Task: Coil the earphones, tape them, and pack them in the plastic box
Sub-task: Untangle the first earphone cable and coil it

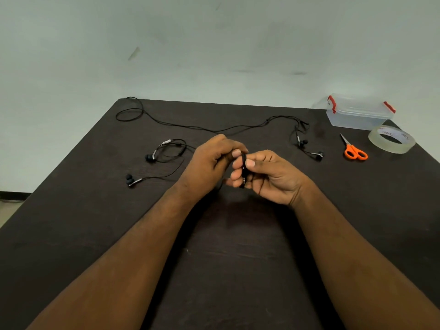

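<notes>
My left hand [209,163] and my right hand [269,175] meet over the middle of the dark table [238,258], both pinching a small black coil of earphone cable [243,169] between fingertips and thumbs. That cable trails left to two black earbuds [129,180] and a loose loop [170,150]. A second pair of earphones [307,145] lies uncoiled, its long cable [190,127] running across the far side. The clear plastic box [357,114] with red clips stands shut at the far right corner. A roll of clear tape [391,138] lies beside it.
Orange-handled scissors [353,150] lie at the right between the second earphones and the tape. A pale wall rises behind the table. The table's left edge runs diagonally, with floor beyond it.
</notes>
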Action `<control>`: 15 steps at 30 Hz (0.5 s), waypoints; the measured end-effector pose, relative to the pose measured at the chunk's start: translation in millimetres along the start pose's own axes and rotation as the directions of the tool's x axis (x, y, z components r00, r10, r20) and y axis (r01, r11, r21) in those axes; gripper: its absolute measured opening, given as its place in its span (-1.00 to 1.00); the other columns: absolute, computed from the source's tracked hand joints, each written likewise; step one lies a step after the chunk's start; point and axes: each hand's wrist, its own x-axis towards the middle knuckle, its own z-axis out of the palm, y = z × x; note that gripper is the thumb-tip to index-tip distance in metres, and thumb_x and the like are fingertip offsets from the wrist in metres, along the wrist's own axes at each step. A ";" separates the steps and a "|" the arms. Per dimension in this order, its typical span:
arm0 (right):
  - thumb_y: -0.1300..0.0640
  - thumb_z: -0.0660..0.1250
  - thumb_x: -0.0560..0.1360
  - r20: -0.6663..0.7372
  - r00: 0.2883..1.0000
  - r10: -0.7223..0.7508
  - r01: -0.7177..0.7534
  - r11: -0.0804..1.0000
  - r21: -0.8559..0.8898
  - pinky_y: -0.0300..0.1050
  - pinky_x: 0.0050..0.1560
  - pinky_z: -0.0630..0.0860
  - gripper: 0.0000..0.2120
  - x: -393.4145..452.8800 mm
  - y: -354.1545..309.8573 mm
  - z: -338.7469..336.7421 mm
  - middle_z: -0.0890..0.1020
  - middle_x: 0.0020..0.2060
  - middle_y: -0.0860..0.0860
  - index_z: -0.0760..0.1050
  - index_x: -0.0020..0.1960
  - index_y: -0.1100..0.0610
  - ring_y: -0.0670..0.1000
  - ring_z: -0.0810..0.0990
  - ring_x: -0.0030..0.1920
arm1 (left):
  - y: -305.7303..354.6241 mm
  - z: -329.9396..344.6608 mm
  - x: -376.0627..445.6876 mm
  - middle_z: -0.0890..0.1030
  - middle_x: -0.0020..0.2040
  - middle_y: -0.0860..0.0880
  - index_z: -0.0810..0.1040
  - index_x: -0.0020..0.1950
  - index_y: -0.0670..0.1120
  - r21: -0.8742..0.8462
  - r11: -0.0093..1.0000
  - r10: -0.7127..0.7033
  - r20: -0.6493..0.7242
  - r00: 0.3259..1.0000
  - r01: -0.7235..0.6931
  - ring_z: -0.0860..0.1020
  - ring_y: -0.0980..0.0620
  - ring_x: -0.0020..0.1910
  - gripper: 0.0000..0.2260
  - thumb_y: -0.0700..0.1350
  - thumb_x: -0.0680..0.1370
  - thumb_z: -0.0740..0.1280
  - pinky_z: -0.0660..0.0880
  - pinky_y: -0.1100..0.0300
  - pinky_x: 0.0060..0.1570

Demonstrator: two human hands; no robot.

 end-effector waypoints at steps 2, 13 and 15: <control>0.11 0.44 0.37 0.061 0.998 -0.007 0.001 0.996 0.094 0.19 0.13 0.55 -0.74 0.3 1.2 2.5 0.70 -0.18 0.14 0.65 0.01 0.21 0.07 0.70 -0.18 | 0.3 -0.1 -0.4 0.55 -0.14 0.04 0.62 0.07 -0.17 0.002 1.000 0.010 0.012 1.000 -0.010 0.49 0.24 -0.13 -0.83 -0.29 0.58 0.25 0.37 0.38 -0.07; 0.13 0.42 0.38 -0.104 0.920 -0.377 0.387 0.840 0.382 0.08 0.18 0.53 -0.77 6.8 -6.5 9.3 0.68 0.05 0.10 0.65 0.02 0.15 0.13 0.62 0.14 | -2.0 12.6 -8.8 0.53 -0.29 0.20 0.56 -0.09 -0.05 0.065 0.989 -0.140 0.200 0.970 0.130 0.48 0.23 -0.28 -0.91 -0.14 0.54 0.27 0.45 0.18 -0.22; 0.17 0.31 0.45 -0.244 0.883 -0.400 0.463 0.826 0.322 0.07 0.28 0.46 -0.79 7.4 -9.4 0.9 0.68 0.05 0.12 0.65 0.02 0.17 0.14 0.60 0.17 | 0.0 11.2 -5.9 0.65 -0.10 0.07 0.57 0.18 -0.11 0.169 0.982 -0.124 0.258 0.958 0.082 0.57 0.14 -0.12 -0.75 -0.01 0.60 0.26 0.49 0.17 -0.11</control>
